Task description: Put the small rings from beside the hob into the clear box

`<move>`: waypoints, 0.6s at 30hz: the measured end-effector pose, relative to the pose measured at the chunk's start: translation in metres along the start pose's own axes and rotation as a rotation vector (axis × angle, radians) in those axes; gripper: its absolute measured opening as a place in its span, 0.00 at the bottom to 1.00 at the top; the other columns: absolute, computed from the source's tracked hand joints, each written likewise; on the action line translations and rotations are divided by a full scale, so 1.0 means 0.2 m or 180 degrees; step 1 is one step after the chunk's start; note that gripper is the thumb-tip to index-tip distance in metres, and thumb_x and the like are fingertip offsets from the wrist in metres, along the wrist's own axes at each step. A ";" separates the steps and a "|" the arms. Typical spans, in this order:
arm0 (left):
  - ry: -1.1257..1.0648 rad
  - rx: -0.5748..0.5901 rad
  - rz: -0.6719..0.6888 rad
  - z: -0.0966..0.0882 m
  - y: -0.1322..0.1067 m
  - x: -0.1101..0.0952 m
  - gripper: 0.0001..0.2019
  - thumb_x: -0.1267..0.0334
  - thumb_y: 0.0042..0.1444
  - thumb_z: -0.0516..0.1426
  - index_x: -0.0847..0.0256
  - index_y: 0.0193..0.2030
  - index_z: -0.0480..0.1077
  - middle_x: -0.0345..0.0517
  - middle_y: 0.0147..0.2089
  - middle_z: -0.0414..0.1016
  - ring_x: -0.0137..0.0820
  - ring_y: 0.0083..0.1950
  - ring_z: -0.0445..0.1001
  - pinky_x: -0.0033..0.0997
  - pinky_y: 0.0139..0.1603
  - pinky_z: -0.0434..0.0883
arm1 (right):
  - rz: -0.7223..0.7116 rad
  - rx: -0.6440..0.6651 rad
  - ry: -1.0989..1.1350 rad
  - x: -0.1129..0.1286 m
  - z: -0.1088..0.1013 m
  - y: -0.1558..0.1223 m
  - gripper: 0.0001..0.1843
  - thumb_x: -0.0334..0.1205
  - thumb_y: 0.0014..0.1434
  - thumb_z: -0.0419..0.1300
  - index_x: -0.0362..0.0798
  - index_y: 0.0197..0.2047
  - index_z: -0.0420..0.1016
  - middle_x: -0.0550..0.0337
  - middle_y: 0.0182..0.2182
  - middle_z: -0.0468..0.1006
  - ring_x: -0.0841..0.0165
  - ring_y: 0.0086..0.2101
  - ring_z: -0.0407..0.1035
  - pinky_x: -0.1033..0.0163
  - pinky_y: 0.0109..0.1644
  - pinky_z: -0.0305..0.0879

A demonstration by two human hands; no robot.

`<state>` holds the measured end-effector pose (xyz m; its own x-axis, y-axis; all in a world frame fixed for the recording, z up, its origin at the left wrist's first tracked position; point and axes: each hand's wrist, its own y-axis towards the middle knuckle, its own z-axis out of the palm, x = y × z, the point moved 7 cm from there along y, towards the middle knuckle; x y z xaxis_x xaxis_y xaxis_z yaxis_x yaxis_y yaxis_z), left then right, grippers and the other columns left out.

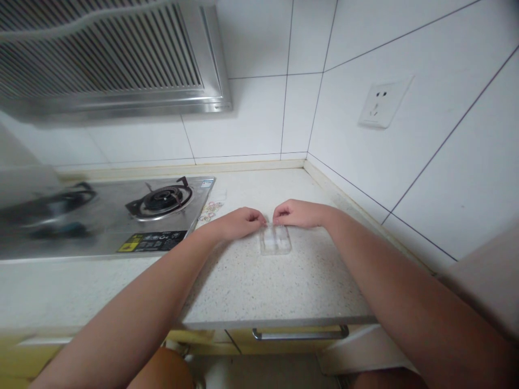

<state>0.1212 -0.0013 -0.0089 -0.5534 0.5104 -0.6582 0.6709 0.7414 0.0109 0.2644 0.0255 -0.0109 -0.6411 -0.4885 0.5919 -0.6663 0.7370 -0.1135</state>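
Note:
A small clear plastic box (275,242) lies flat on the speckled countertop (259,286), with faint dividing lines in it. At its far edge, my left hand (244,222) has thumb and fingers pinched together near the left corner. My right hand (292,213) comes in from the other side, its fingers likewise closed on the far edge, a short gap from the left fingertips. The exact grip is small and blurred. Left of my left hand, a loose cluster of thin coloured bands (211,210) lies on the counter beside the stove.
A steel gas stove (109,237) with black burners (164,199) fills the left side under a range hood (121,59). White tiled walls meet in a corner behind. A socket (381,104) is on the right wall. Below the counter edge is a drawer handle (300,335).

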 end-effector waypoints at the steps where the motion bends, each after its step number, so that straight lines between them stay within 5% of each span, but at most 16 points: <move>1: -0.0002 0.0011 -0.0035 0.00 0.00 -0.01 0.17 0.54 0.61 0.51 0.64 0.41 0.75 0.39 0.27 0.67 0.27 0.27 0.62 0.28 0.31 0.60 | -0.0017 -0.0023 0.0030 0.00 0.00 0.00 0.12 0.47 0.57 0.58 0.49 0.36 0.79 0.62 0.29 0.76 0.71 0.28 0.63 0.65 0.31 0.55; 18: -0.0525 0.0049 -0.0369 -0.01 -0.01 0.02 0.19 0.50 0.58 0.53 0.64 0.44 0.76 0.38 0.25 0.59 0.26 0.26 0.56 0.27 0.26 0.54 | 0.0004 -0.0030 0.0783 0.04 0.02 0.01 0.09 0.43 0.59 0.58 0.47 0.38 0.74 0.58 0.27 0.77 0.69 0.29 0.72 0.63 0.35 0.68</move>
<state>0.1165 0.0010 -0.0096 -0.5399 0.3428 -0.7688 0.6156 0.7837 -0.0829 0.2568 0.0204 -0.0104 -0.5290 -0.3600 0.7685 -0.6613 0.7424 -0.1074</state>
